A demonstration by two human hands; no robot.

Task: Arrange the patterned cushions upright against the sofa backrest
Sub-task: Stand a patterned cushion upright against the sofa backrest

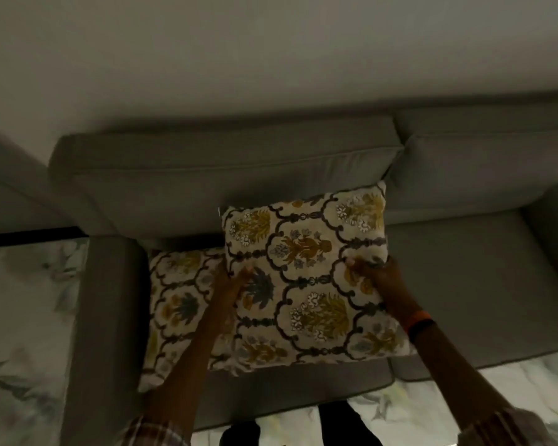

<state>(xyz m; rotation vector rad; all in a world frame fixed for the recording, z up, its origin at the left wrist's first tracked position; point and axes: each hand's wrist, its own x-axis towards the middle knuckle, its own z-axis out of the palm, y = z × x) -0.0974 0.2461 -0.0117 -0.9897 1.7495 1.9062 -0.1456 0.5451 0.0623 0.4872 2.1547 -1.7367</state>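
Left hand: gripping the cushion at its left edge.
Right hand: pinching its right edge.
Second cushion: lying flat beside the armrest.

You are in a dim room. The wall up top is the lightest part. The sofa looks soft and blurry, with dark shadows. Straight lines bend near the edges.

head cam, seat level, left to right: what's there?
sofa armrest → flat cushion → left hand → held cushion → right hand → bare seat
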